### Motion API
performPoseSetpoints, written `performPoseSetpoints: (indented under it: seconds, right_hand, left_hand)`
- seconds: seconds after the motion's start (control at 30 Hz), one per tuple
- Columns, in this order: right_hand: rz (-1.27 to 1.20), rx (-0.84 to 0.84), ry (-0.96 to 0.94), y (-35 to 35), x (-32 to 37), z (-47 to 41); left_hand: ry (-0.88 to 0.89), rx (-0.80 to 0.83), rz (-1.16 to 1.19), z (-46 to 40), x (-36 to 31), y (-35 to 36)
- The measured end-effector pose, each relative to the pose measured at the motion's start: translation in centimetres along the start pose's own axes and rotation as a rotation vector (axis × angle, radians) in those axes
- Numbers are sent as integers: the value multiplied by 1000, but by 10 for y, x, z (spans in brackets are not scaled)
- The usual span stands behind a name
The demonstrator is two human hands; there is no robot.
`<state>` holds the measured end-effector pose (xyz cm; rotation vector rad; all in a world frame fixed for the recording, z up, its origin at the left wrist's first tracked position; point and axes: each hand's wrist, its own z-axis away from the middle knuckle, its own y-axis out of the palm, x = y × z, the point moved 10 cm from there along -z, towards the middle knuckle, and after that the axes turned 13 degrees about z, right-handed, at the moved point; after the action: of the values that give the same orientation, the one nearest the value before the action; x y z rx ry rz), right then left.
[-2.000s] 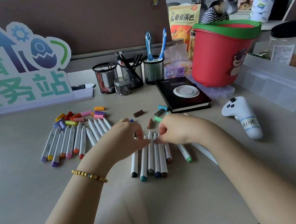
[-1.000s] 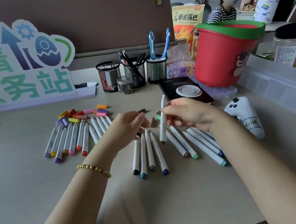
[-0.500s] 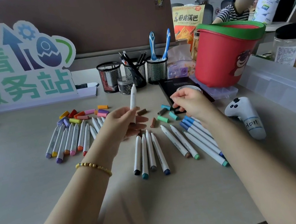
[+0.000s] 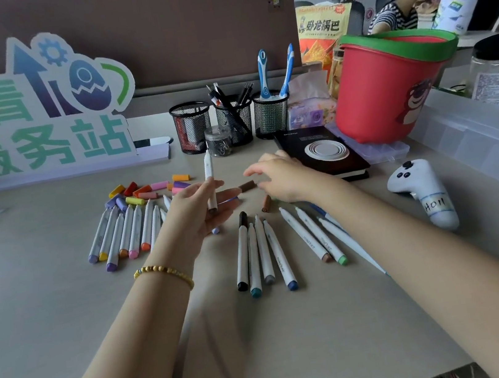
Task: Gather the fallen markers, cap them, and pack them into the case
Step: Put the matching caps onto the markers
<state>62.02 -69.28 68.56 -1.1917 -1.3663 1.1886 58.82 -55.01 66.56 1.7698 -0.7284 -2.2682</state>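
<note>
My left hand (image 4: 203, 210) holds a white marker (image 4: 208, 170) upright, its brown end down in my palm. My right hand (image 4: 285, 175) hovers just right of a dark brown cap (image 4: 247, 186) on the desk, fingers spread, touching nothing I can make out. Several uncapped white markers (image 4: 262, 251) lie in a row in front of my hands, more markers (image 4: 311, 234) fan out under my right forearm. A further row of markers (image 4: 125, 233) lies at the left, with loose coloured caps (image 4: 145, 191) behind it. A lighter brown cap (image 4: 266, 203) lies by my right wrist.
Three mesh pen cups (image 4: 233, 120) and a small jar of clips (image 4: 219, 140) stand behind. A black notebook (image 4: 323, 152), a red bucket (image 4: 388, 84), a clear plastic box (image 4: 479, 135) and a white controller (image 4: 425, 191) fill the right side. A standing sign (image 4: 32, 108) is at the left.
My right hand picked a marker from the middle pile and passed it to my left hand, which now holds it upright. My right hand has moved left toward the dark brown cap.
</note>
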Motion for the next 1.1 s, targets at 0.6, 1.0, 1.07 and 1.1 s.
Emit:
performPoseSetpoints:
  seconds: [0.6,1.0,1.07,1.1]
  right_hand:
    - [-571,-173,235,-21,-32,23]
    - [-1310,-174,407,-11,-60,67]
    - [-1262,-176,387,-12,-58,66]
    - [-1235,-174,376,-12,-57,66]
  left_hand:
    - [-85,127,-233,9,4,17]
    - [-80,243,-650,25,17,41]
    - [-80,239,-660,25,17,41]
    - [-79,235,-662,24,18,41]
